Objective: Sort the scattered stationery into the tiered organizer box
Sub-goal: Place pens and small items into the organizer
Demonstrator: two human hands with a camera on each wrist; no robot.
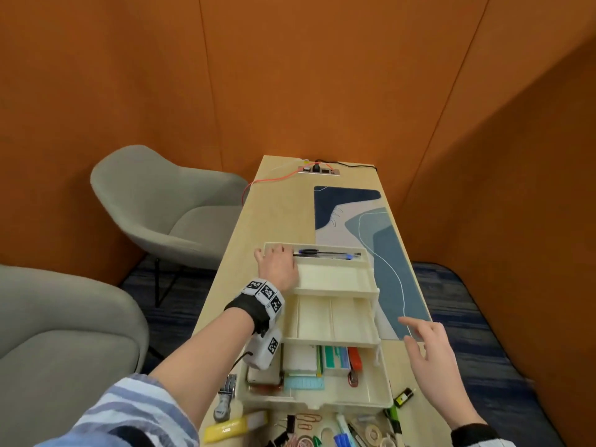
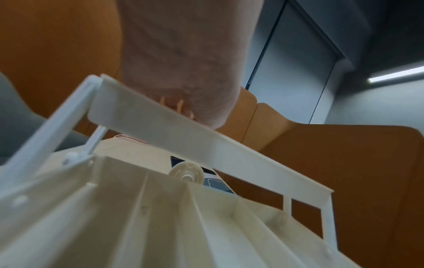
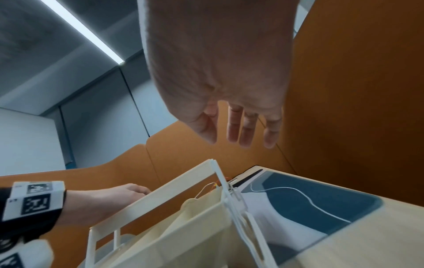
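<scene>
Organizer (image 1: 335,282) open in tiers on the desk (image 1: 258,221), pens (image 1: 325,253) in the top tray.
Left hand (image 1: 277,264) rests on its top-left corner, fingertips hidden; right hand (image 1: 432,353) hovers spread, empty; stationery (image 1: 309,427) is cut off below.

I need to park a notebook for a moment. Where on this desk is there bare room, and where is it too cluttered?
Free: the patterned blue desk mat right of the cream tiered organizer box, and the bare wood between the box and the far power strip. Crowded: the near edge, with paper clips, tape rolls and a yellow highlighter. The open right hand hovers over the mat's near corner.
</scene>
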